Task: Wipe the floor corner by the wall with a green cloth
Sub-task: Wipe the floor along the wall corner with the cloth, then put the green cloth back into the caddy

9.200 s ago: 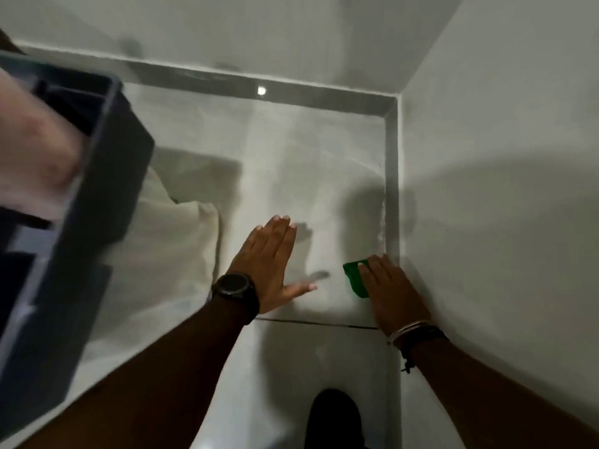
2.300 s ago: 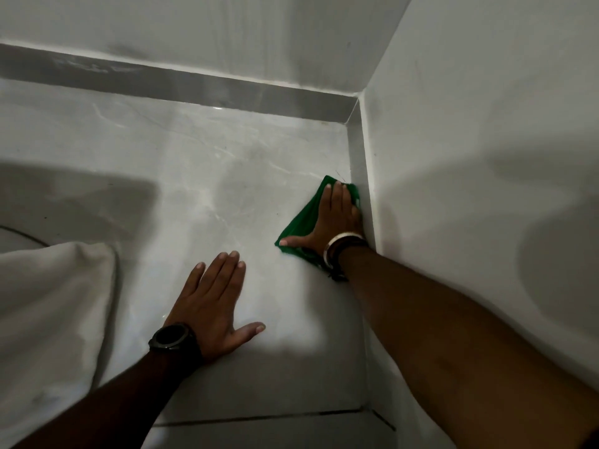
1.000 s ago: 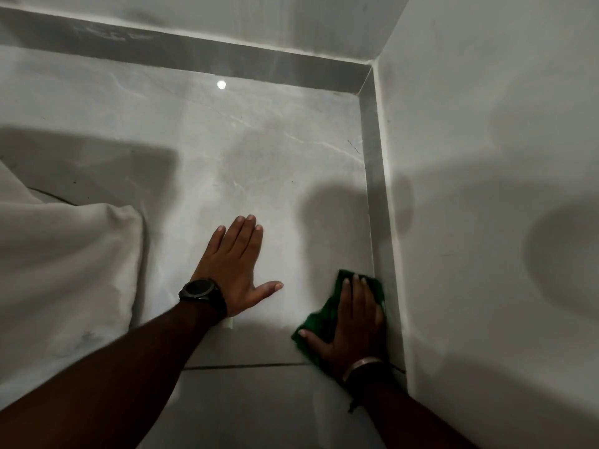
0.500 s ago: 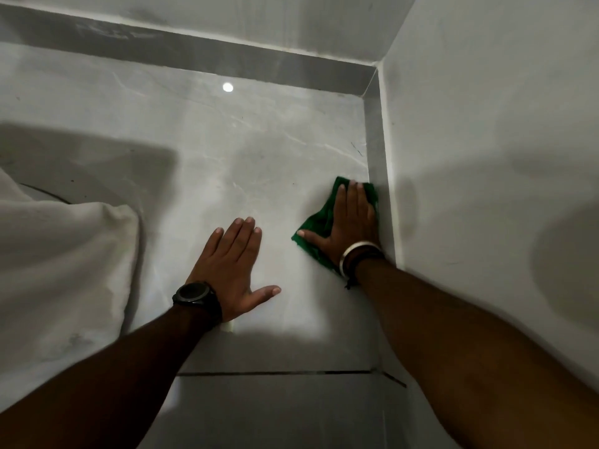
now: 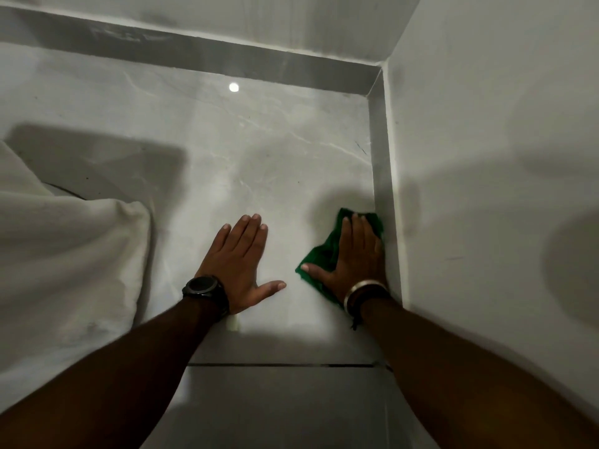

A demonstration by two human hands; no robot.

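A green cloth lies crumpled on the grey marble floor tile, against the skirting of the right wall. My right hand presses flat on top of the cloth, fingers pointing toward the far corner, and hides most of it. My left hand, with a black watch on the wrist, rests palm down on the bare tile to the left of the cloth and holds nothing.
White fabric bulges onto the floor at the left. The right wall and the back wall meet at the corner. A tile joint runs across the floor below my hands.
My right hand has slid the cloth back toward me along the right skirting, away from the corner. My left hand has stayed planted on the tile.
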